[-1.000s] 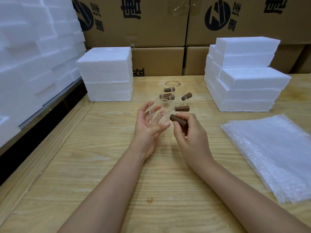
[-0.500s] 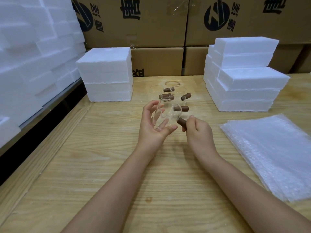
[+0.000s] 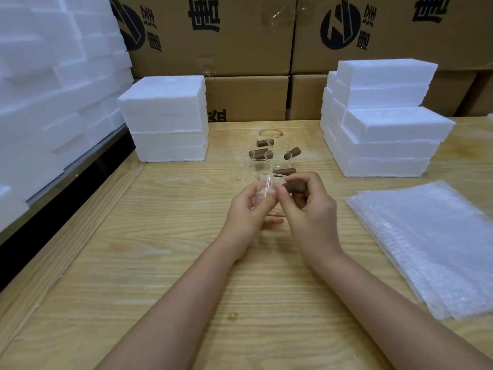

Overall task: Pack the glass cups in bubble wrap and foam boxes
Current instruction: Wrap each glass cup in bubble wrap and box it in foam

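Over the counter (image 3: 186,263), my left hand (image 3: 246,212) cradles a glass cup (image 3: 264,189); my right hand (image 3: 313,212) grips its handle (image 3: 296,186) for steadiness.

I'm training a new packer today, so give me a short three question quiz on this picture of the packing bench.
1. True or false: the stack of bubble wrap sheets lies on the wooden table to the person's right.
2. What does the right hand grip? A) the brown handle of a glass cup; B) a tape roll; C) scissors.
3. Which hand holds that cup's clear body?
Key: 1 true; 2 A; 3 the left hand.
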The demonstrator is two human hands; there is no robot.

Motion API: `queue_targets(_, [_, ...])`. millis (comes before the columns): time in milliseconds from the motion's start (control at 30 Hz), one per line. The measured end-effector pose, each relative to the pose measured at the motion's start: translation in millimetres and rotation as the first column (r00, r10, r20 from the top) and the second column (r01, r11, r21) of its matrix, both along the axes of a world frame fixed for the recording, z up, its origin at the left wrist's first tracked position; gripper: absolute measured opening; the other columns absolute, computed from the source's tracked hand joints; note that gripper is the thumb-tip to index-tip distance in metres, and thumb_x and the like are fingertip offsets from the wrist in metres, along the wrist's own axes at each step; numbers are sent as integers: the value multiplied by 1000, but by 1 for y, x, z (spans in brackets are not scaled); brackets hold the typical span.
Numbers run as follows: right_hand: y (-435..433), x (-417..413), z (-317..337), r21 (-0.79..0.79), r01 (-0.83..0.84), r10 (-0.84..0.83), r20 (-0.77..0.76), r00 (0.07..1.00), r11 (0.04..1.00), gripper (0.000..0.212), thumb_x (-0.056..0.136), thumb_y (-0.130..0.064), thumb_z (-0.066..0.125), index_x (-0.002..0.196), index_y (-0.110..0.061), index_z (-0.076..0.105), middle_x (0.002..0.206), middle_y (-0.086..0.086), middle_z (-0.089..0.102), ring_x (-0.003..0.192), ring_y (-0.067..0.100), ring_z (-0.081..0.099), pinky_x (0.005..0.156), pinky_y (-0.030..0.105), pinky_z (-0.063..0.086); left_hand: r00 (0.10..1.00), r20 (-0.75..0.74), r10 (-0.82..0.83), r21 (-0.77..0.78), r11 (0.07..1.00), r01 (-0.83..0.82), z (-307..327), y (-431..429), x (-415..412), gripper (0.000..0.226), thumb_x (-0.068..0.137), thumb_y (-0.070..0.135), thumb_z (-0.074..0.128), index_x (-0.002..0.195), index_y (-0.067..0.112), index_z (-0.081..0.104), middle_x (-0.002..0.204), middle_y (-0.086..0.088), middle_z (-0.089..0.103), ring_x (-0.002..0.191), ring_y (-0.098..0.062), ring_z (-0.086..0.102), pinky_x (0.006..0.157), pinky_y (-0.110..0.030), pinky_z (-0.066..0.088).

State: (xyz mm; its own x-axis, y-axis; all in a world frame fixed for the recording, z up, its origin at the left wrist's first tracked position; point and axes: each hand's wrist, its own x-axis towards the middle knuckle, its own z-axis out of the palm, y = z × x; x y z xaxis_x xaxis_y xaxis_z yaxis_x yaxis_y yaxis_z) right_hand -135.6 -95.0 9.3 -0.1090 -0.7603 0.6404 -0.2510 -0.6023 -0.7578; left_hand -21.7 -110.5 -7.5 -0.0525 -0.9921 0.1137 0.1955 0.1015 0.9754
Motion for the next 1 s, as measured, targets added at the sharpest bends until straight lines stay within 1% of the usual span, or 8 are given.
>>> queue_targets(100, [2,4,1,-27,-19,17,-64,998,999,23,84,-14,66,89,-33,54,68,-1,52,59,3,43,58,15,39,994,-29,-109,48,993,110,1,-1,6,24,93,27,57,103,6,65,92,-12,69,67,-21,66,58,-27,55])
queue_targets(200, [2,3,6,-55,-13,6,-133,991,998,15,83,-15,64,97,-13,67,74,8,57,64,10,45,63,24,41,986,-46,-159,78,984,162,4,-2,9,35,80,37,57,96,8,68,96,-21,65,68,-25,67,59,-33,55])
queue_targets(367, [1,2,13,-161,-73,39,-204,978,984,34,85,-4,63,119,-6,63,76,10,54,72,21,53,68,22,43,958,-139,-252,106,958,268,5,-3,14,44,76,38,47,103,5,60,84,-13,68,61,-22,66,56,-30,53])
queue_targets(500, [0,-1,9,-168,-134,93,-232,968,977,38,87,-5,61,124,-12,58,78,10,56,78,27,53,74,28,46,946,-214,-243,62,963,261,5,-4,17,51,77,29,53,120,1,56,106,-14,66,90,-30,61,80,-42,51])
queue_targets(600, [1,-3,1,-153,-134,97,-232,968,979,29,86,-7,63,114,-11,66,89,2,62,85,19,55,80,26,44,952,-221,-212,-1,976,218,5,-4,18,45,79,20,59,123,11,52,102,-4,67,94,-22,62,78,-34,54])
queue_targets(700, [1,-2,-4,-106,-97,82,-135,987,990,19,84,-18,68,98,-29,60,85,-15,61,81,7,58,74,19,44,964,-218,-151,-29,988,149,3,-3,18,53,77,12,63,127,20,49,108,-10,64,103,-27,62,87,-42,49])
queue_targets(800, [-2,-3,-6,-31,-77,76,-16,997,997,21,84,-22,65,92,-36,52,75,-16,61,73,-3,57,69,8,41,972,-209,-106,-49,994,97,2,-2,16,66,69,8,72,128,23,46,110,-10,58,103,-29,59,92,-46,48])
queue_targets(1000, [-9,-9,-11,96,-128,110,167,980,987,10,88,-22,61,90,-30,57,82,-15,68,82,10,66,78,26,52,991,-128,-35,-57,998,28,3,-2,14,69,68,10,70,133,11,48,110,-7,57,97,-13,60,93,-40,49])
